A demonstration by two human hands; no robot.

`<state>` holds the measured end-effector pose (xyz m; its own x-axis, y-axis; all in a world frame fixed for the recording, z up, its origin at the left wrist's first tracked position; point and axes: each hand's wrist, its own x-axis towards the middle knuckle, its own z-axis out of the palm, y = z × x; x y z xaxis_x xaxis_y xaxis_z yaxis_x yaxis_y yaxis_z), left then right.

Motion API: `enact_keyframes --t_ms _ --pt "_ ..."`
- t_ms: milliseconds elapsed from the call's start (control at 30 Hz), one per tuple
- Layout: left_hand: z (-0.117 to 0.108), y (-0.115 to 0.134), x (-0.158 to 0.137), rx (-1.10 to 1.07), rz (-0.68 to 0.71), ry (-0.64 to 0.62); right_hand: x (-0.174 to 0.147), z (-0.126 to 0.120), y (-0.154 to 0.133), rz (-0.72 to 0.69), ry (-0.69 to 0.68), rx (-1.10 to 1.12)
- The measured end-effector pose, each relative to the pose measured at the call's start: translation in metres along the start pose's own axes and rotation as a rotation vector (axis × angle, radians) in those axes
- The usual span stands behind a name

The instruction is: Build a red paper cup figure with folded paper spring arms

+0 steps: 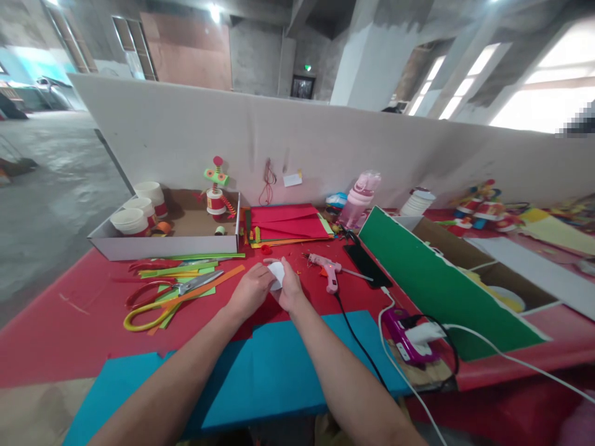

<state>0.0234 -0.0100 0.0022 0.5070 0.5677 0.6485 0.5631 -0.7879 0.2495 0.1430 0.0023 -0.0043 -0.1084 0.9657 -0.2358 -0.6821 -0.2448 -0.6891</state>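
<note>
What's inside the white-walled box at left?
White-and-red cups, a cup-bodied figure with a green head, an orange roll and a pale green roll. The front wall hides the box's near floor.

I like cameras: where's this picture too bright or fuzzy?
In the head view, the big window at far right glares white, and a blocky patch sits by it; also in the head view, the white piece shows little detail.

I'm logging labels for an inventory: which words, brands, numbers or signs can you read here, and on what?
No text is readable.
Green lit sign in the background: too small.
White card on the white panel: no legible writing.
Pink bottle and purple power strip: any marking is too small or blurred.
White piece in the hands: no writing shows.
</note>
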Motion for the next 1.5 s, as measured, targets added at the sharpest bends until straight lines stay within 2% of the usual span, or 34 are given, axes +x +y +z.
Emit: enact_keyframes --t_ms 67,167,300,400,600,867,1100,1367,1500 --pt "0.002 0.003 0.001 0.058 0.010 -0.033 0.001 -0.002 0.001 0.005 -0.004 0.000" --pt "0.005 0.005 0.001 0.060 -0.050 -0.053 0.003 -0.004 0.001 0.022 -0.018 0.015" --pt "0.006 -0.001 0.001 -0.112 -0.187 -0.003 0.005 -0.004 0.002 0.026 0.002 0.046" --pt "0.004 -0.008 0.000 -0.247 -0.241 0.012 0.006 -0.004 0.003 0.043 -0.017 0.051" --pt "0.003 -0.012 -0.003 -0.268 -0.307 0.063 0.005 -0.002 0.003 0.032 -0.069 -0.004" --pt "0.003 -0.013 -0.005 -0.273 -0.302 0.051 0.005 -0.001 0.003 0.032 -0.041 -0.022" --pt "0.004 -0.008 -0.004 -0.283 -0.326 0.028 0.004 0.002 0.005 -0.023 -0.030 -0.034" --pt "0.008 -0.010 -0.003 -0.438 -0.389 -0.019 0.009 0.002 0.014 -0.087 0.098 -0.009" --pt "0.009 -0.006 -0.004 -0.462 -0.418 0.021 0.009 0.003 0.013 -0.072 0.101 0.008"
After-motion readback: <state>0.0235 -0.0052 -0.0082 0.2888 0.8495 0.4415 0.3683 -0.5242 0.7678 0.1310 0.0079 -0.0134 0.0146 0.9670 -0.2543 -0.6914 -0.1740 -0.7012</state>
